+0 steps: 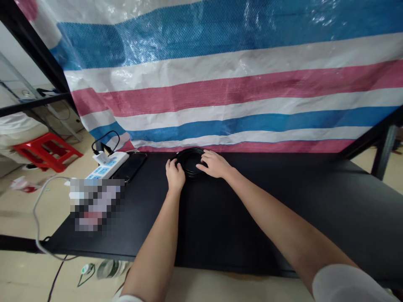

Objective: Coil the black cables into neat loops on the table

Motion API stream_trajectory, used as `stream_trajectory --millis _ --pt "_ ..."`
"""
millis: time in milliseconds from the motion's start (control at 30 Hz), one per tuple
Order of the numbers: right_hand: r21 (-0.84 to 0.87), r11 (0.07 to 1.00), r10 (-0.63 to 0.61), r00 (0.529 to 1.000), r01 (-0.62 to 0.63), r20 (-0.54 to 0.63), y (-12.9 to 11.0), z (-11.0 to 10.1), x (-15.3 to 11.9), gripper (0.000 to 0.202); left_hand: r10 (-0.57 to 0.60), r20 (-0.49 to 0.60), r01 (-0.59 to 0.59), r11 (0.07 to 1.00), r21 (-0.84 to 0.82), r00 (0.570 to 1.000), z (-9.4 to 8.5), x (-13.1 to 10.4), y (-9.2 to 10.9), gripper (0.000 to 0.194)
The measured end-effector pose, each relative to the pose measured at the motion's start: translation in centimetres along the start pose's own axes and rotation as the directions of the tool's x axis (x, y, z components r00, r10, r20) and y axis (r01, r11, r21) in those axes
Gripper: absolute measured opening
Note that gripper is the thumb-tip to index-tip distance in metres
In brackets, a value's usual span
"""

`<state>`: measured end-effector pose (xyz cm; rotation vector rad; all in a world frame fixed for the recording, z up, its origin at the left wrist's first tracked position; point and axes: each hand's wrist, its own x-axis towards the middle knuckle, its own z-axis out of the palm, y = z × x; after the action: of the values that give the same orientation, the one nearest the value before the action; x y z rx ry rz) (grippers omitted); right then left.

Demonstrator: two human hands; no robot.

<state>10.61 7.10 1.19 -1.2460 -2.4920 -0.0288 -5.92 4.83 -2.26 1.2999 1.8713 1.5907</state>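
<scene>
**At far edge of table: both hands on black cable coil**

At far edge of table (283, 218), close against striped tarp (226, 88): cable coil (189, 161), lying flat, black on black and hard to make out. Left hand (175, 175) at coil's near-left rim, fingers curled onto it, seemingly pinching the loops together. Right hand (214, 163) laid over coil's right side, fingers spread and flat, pressing down, likely to keep the loops from springing apart. Whether either hand fully grips: cannot tell.

Left of coil: dark phone (130, 167), flat, near but apart; just beyond, white power strip (108, 165) with a plug and looped black lead. Nearer, a blurred patch at table's left edge. Grey cord (37, 209) hanging off left side. Red stool (47, 151) on floor, well apart. Nothing between hands and coil; tarp crowding far side.
</scene>
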Motion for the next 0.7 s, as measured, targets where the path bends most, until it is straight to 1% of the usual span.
stream_trajectory --millis 67,167,267,333,400,433,500,567,633,700 --pt "-0.013 0.999 -0.040 0.998 0.039 -0.056 0.4 0.3 -0.4 0.032 -0.091 -0.036 0.090 0.995 -0.046 0.995 -0.5 0.3 0.2 0.017" --pt "-0.030 0.997 -0.073 0.987 0.070 -0.145 0.5 0.5 -0.7 0.031 -0.248 -0.086 0.235 0.962 -0.139 0.965 -0.9 0.6 0.3 0.016" --pt "-0.037 0.991 -0.131 0.971 0.126 -0.198 -0.2 0.5 -1.2 0.033 -0.337 -0.107 0.300 0.917 -0.263 0.935 -0.8 0.8 0.3 0.021" --pt "-0.051 0.979 -0.202 0.960 0.196 -0.192 -1.4 0.5 -1.6 0.032 -0.369 -0.118 0.315 0.891 -0.327 0.922 -0.7 0.9 0.3 0.023" --pt "-0.070 0.960 -0.278 0.951 0.270 -0.138 -2.8 0.7 -1.9 0.034 -0.386 -0.131 0.318 0.876 -0.363 0.913 -0.6 1.0 0.1 0.021" --pt "-0.078 0.953 -0.301 0.949 0.294 -0.097 -3.5 0.8 -2.1 0.038 -0.385 -0.137 0.313 0.875 -0.370 0.913 -0.6 1.0 0.0 0.020" --pt "-0.099 0.960 -0.265 0.964 0.261 -0.029 -4.6 1.1 -2.3 0.043 -0.369 -0.144 0.297 0.883 -0.363 0.918 -0.8 1.2 -0.4 0.018" --pt "-0.133 0.977 -0.164 0.986 0.165 0.022 -5.2 1.3 -2.4 0.041 -0.345 -0.144 0.281 0.897 -0.343 0.927 -1.0 1.3 -0.8 0.016" --pt "-0.174 0.982 -0.060 0.997 0.069 0.053 -5.2 1.3 -2.2 0.038 -0.334 -0.138 0.274 0.903 -0.332 0.933 -1.2 1.4 -1.1 0.015" --pt "-0.205 0.978 -0.014 0.996 0.031 0.085 -5.0 1.0 -2.1 0.036 -0.345 -0.134 0.284 0.897 -0.339 0.929 -1.3 1.4 -0.9 0.015"
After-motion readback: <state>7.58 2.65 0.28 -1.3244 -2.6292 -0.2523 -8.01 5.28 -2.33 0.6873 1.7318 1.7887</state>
